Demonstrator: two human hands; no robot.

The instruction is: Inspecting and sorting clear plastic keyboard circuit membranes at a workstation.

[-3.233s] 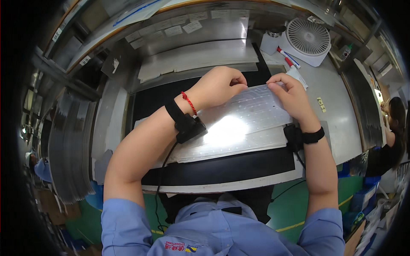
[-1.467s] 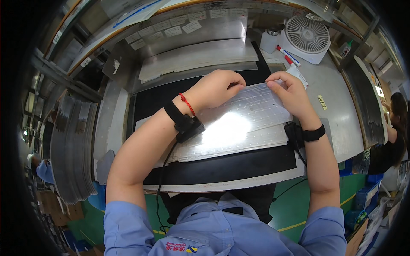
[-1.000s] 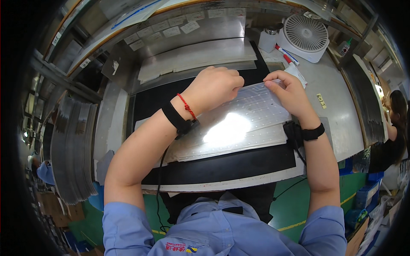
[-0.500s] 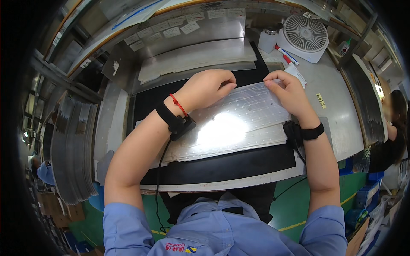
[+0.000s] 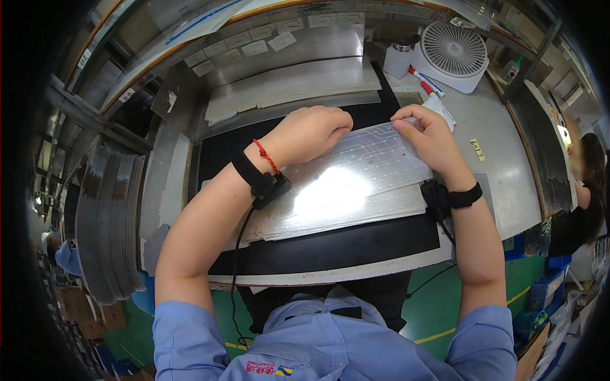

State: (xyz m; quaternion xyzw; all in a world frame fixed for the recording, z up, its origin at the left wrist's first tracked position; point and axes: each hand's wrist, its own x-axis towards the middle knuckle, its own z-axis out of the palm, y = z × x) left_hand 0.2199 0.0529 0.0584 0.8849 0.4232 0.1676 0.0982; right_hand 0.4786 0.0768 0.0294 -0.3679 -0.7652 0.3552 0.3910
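A glossy, translucent plastic sheet (image 5: 381, 166) with printed lines and rows of dots lies over a stack of similar sheets (image 5: 356, 214) on a black mat (image 5: 343, 244). Glare whitens its middle. At the sheet's far right corner, my right hand (image 5: 429, 134) pinches the edge between thumb and fingers. My left hand (image 5: 311, 132) is over the far edge, further left, its fingertips pressed together; whatever they hold is too small or hidden to make out. Both wrists wear black straps with small devices.
Beyond the mat lies another stack of pale sheets (image 5: 298, 89). A white fan (image 5: 454, 54), a bottle (image 5: 398, 60) and red-capped markers (image 5: 422, 82) stand or lie at the back right. Tall stacks of thin sheets (image 5: 108, 216) rise at the left. Another person (image 5: 581, 197) is at the far right.
My left thumb and fingers have closed together at the sheet's far edge. The right hand has hardly moved.
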